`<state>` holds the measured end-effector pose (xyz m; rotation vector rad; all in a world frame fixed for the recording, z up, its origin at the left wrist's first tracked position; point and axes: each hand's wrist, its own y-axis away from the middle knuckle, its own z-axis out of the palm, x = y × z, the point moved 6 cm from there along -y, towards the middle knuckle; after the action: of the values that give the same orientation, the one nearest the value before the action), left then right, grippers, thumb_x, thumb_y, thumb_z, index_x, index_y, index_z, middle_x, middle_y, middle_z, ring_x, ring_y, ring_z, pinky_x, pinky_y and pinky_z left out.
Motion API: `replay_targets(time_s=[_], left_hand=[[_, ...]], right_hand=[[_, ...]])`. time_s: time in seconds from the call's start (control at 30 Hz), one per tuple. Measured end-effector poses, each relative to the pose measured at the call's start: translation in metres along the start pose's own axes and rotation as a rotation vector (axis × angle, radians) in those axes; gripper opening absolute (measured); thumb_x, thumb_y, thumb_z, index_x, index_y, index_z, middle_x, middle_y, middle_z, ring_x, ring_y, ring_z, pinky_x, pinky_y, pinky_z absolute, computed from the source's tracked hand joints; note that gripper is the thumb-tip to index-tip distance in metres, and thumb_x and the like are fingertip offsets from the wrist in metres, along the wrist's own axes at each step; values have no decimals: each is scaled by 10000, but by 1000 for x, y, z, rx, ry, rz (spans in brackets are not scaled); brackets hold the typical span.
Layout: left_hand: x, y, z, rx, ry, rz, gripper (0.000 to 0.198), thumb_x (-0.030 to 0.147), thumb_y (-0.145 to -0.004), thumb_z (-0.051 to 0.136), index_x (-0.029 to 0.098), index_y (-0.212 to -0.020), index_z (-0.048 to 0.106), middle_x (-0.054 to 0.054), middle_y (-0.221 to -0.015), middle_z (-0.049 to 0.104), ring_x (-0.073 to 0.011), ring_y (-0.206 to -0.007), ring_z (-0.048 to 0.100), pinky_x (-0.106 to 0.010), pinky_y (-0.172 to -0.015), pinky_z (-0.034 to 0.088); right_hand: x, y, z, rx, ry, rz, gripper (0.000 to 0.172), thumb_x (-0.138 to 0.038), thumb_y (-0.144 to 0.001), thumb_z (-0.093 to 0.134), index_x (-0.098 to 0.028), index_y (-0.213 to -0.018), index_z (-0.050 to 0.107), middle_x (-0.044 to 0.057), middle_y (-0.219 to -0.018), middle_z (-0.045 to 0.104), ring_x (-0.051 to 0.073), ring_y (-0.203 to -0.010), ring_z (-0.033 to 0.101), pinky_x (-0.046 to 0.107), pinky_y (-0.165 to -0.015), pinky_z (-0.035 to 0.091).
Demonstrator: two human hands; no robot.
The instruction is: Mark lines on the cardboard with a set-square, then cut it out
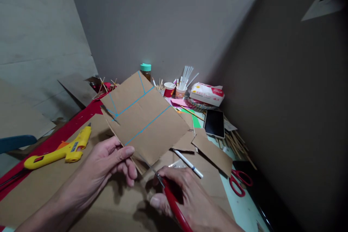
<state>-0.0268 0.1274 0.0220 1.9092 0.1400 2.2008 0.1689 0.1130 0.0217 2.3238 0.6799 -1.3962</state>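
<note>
A square piece of brown cardboard (152,127) marked with blue lines is raised over the table, tilted. My left hand (116,161) pinches its lower left edge, thumb on top and fingers beneath. A slit shows near its left corner. My right hand (185,192) grips red-handled scissors (174,203), whose metal blades reach the lower edge of the cardboard. How far the blades are apart is hard to tell. Beneath both hands lies a large cardboard sheet (100,210).
On the left lies a yellow glue gun (73,148). Right of the cardboard are a white marker (188,163), cardboard scraps (213,150), red scissors (237,183) and a phone (214,123). Behind stand paper cups (169,90), a green-lidded bottle (145,70) and a tissue pack (207,94).
</note>
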Motion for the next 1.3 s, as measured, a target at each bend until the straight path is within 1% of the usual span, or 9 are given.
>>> replay_targets(time_s=[0.1, 0.2, 0.3, 0.5, 0.67, 0.8, 0.97, 1.1, 1.3], left_hand=[[0, -2, -2, 3, 6, 9, 479, 570, -764, 885, 202, -749, 579, -71, -608, 714, -183, -492, 670, -195, -473, 516], [2, -5, -3, 18, 14, 14, 488, 565, -751, 900, 195, -783, 584, -61, -607, 712, -191, -502, 676, -211, -484, 545], [3, -8, -4, 45, 10, 19, 502, 562, -738, 917, 189, -793, 586, -54, -621, 716, -187, -520, 681, -214, -505, 568], [-1, -12, -13, 97, 9, 21, 561, 583, -683, 948, 197, -741, 546, -85, -606, 716, -193, -494, 674, -208, -482, 555], [-1, -13, -14, 103, -25, -2, 601, 610, -648, 955, 203, -676, 514, -110, -579, 706, -193, -443, 654, -199, -440, 518], [3, -10, -4, 46, -81, -25, 619, 675, -598, 943, 177, -657, 579, -152, -557, 693, -209, -419, 649, -202, -416, 508], [1, -5, 7, -22, -122, -52, 579, 676, -621, 903, 171, -662, 621, -155, -524, 674, -214, -388, 631, -206, -401, 495], [2, -3, 10, -45, -143, -62, 517, 632, -665, 886, 192, -638, 616, -143, -524, 678, -222, -414, 652, -208, -420, 503], [2, -1, 6, -27, -173, -75, 522, 666, -707, 851, 215, -582, 620, -122, -517, 677, -215, -410, 644, -223, -423, 516]], right_hand=[[2, -3, 1, 23, 20, 32, 361, -438, -864, 708, -224, -685, 479, -62, -640, 449, 130, -628, 395, 278, -593, 288], [3, -5, 3, 40, 36, 50, 329, -402, -880, 673, -225, -671, 491, -61, -610, 436, 129, -609, 385, 270, -575, 288], [4, -10, 6, 51, 38, 7, 283, -365, -906, 627, -225, -689, 514, -61, -603, 458, 122, -586, 382, 263, -570, 296], [10, -20, 13, 86, 65, -77, 319, -282, -910, 574, -237, -646, 401, -76, -557, 384, 101, -520, 313, 273, -537, 253], [11, -18, 11, 95, 65, -76, 374, -335, -923, 632, -226, -638, 415, -82, -554, 370, 94, -521, 321, 271, -543, 252], [5, -13, 4, 83, 39, -30, 447, -475, -870, 765, -217, -650, 473, -91, -561, 339, 101, -561, 311, 258, -523, 232], [-2, -8, -1, 44, 9, 33, 472, -576, -798, 832, -211, -671, 562, -91, -558, 366, 109, -578, 308, 256, -517, 231], [-2, -8, 0, 77, -3, 9, 491, -564, -793, 814, -213, -630, 512, -92, -547, 348, 106, -565, 285, 256, -515, 220], [3, -18, 11, 142, -4, -74, 394, -391, -872, 658, -235, -608, 411, -89, -522, 343, 94, -496, 311, 258, -534, 275]])
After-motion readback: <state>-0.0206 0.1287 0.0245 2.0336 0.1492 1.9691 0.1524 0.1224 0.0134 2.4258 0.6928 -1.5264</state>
